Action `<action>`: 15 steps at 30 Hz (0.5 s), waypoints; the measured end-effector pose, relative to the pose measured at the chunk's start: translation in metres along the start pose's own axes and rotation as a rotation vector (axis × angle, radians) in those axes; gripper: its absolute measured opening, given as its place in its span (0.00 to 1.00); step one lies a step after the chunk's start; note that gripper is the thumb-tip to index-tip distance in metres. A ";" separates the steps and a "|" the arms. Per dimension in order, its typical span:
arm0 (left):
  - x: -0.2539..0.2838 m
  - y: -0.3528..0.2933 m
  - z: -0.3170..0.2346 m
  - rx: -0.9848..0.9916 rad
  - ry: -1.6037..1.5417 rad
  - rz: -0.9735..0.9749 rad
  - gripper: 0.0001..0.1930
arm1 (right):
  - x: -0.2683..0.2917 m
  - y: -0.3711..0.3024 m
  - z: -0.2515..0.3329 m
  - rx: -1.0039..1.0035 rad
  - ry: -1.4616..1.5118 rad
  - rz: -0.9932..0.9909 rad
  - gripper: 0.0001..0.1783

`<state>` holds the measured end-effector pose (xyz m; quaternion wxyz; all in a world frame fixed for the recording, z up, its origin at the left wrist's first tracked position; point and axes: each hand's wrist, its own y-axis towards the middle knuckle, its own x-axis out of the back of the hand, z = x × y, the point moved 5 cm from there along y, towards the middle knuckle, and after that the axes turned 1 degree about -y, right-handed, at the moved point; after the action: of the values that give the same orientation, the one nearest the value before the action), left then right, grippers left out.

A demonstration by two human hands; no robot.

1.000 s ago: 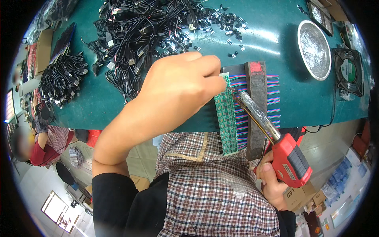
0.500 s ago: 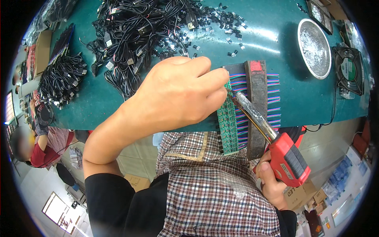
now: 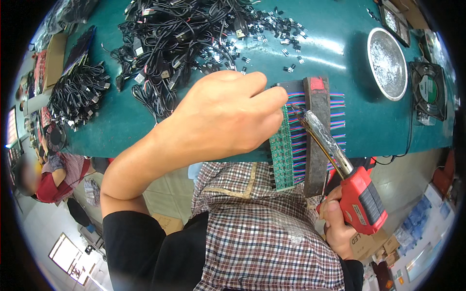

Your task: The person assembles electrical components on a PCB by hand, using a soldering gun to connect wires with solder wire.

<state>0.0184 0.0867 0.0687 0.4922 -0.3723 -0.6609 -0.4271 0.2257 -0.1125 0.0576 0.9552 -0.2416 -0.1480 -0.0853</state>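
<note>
My left hand [image 3: 228,114] is closed in a pinch over the far end of a green circuit board panel [image 3: 281,160]; what its fingertips hold is hidden. My right hand [image 3: 337,223] grips a red soldering gun [image 3: 361,200] by its handle. The gun's metal barrel slants up and left over the panel, its thin tip close to my left fingers. A dark, rough bar [image 3: 316,140] with a red patch at its far end lies across rows of coloured wires [image 3: 337,123] beside the panel. The panel overhangs the near table edge.
Black USB cables [image 3: 170,43] are heaped at the far left, with small black connectors [image 3: 291,30] scattered beside them. Another cable bundle [image 3: 80,92] lies further left. A metal bowl [image 3: 387,63] and a small fan [image 3: 428,89] stand right. Another person [image 3: 56,179] sits at the left.
The soldering gun has shifted slightly right, its tip drawing away from the board's edge over the wires. My left hand has moved a little right, still pinched.
</note>
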 end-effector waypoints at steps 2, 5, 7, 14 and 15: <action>-0.001 0.000 -0.001 0.001 0.004 -0.005 0.09 | -0.003 0.001 0.011 -0.080 0.085 -0.005 0.13; -0.002 -0.002 -0.003 -0.004 0.014 -0.053 0.09 | -0.006 0.001 0.006 -0.130 0.194 -0.020 0.11; 0.000 -0.005 -0.005 0.019 -0.010 -0.073 0.09 | -0.006 0.004 0.013 -0.056 0.208 -0.043 0.11; 0.018 -0.019 -0.008 0.315 -0.077 -0.008 0.13 | -0.005 0.003 0.002 0.076 0.273 -0.103 0.09; 0.029 -0.025 -0.001 0.413 -0.128 -0.147 0.13 | -0.005 0.004 0.003 0.086 0.277 -0.096 0.09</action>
<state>-0.0105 0.0788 0.0920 0.4826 -0.2411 -0.7894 -0.2930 0.2209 -0.1073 0.0568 0.9708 -0.1789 -0.0295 -0.1568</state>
